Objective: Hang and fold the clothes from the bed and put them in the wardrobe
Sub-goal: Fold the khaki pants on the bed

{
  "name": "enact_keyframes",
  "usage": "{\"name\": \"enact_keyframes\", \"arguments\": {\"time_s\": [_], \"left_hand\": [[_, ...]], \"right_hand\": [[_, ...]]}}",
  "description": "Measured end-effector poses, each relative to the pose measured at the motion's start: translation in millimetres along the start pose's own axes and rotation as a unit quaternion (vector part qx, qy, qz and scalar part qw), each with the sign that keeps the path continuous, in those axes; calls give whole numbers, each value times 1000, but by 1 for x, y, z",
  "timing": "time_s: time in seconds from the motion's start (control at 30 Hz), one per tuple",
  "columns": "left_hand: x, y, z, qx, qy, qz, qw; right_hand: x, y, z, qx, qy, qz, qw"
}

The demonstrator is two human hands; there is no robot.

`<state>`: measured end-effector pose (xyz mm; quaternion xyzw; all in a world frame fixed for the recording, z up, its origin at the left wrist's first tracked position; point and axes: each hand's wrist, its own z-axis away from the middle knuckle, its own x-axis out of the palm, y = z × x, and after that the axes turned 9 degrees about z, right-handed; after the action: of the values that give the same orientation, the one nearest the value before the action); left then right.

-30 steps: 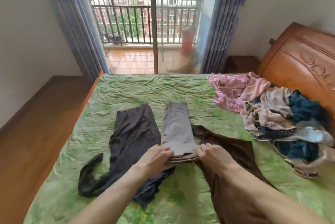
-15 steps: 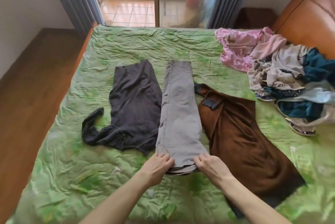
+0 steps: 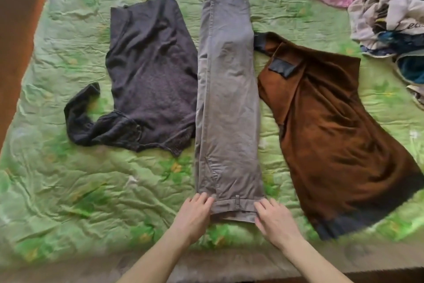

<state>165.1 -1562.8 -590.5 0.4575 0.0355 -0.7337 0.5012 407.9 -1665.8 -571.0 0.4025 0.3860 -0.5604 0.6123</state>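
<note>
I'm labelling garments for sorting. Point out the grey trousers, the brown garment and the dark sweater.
grey trousers point(image 3: 227, 90): head view, mid-leg.
brown garment point(image 3: 339, 136): head view, middle of the body.
dark sweater point(image 3: 151, 71): head view, chest area.

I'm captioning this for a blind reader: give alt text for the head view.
Two hands, left hand and right hand, hold the waistband of grey trousers laid flat on a green bedspread, between a dark sweater and a brown garment.
</note>
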Motion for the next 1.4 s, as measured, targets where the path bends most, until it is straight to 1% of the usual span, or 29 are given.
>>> {"name": "enact_keyframes", "arguments": {"time_s": [0.03,0.1,0.2,0.27,0.37,0.43,0.47,0.53,0.63,0.67,0.7,0.77,0.8,0.87,0.9,1.03,1.13,1.2,1.27,1.4], "left_hand": [[6,-4,-9,-21,31,31,999],[12,-11,-31,-65,121,98,986],[3,-20,-75,-138,254,181,940],[-13,-27,-111,-187,308,222,906],[-48,-41,-166,-219,352,239,878],[-72,-48,-196,-196,386,254,865],[-83,-50,-209,-182,396,253,864],[-102,-53,-234,-168,394,255,867],[-122,-64,-259,-206,365,297,858],[-125,-68,-263,-207,367,318,849],[-125,-70,-264,-191,380,344,837],[-119,-73,-258,-151,420,390,806],[-115,-75,-254,-148,437,408,788],[-108,-78,-251,-176,449,434,761],[-106,-80,-253,-194,444,442,755],[-115,-86,-263,-247,405,443,761],[-133,-89,-268,-259,401,412,776],[-148,-93,-273,-250,407,383,791],[-168,-98,-283,-227,407,350,813],[-219,-107,-321,-190,397,285,851]], "right_hand": [[9,-1,-4,28,7,-36,999],[25,-1,-19,85,25,-93,992],[43,3,-52,141,86,-118,979],[51,7,-78,154,128,-130,971],[60,14,-123,165,184,-127,961],[64,19,-156,177,213,-122,953],[66,22,-173,182,220,-114,951],[69,24,-203,191,218,-105,951],[78,24,-226,190,213,-87,954],[82,24,-229,186,213,-75,956],[84,24,-230,181,214,-67,958],[85,24,-231,171,216,-63,959],[84,23,-232,166,220,-61,959],[81,21,-236,161,227,-56,959],[79,20,-238,163,229,-53,958],[69,18,-242,190,239,-54,951],[67,20,-248,197,261,-57,943],[63,25,-256,192,284,-66,937],[55,33,-270,185,305,-78,931],[24,65,-322,177,314,-101,927]]}}
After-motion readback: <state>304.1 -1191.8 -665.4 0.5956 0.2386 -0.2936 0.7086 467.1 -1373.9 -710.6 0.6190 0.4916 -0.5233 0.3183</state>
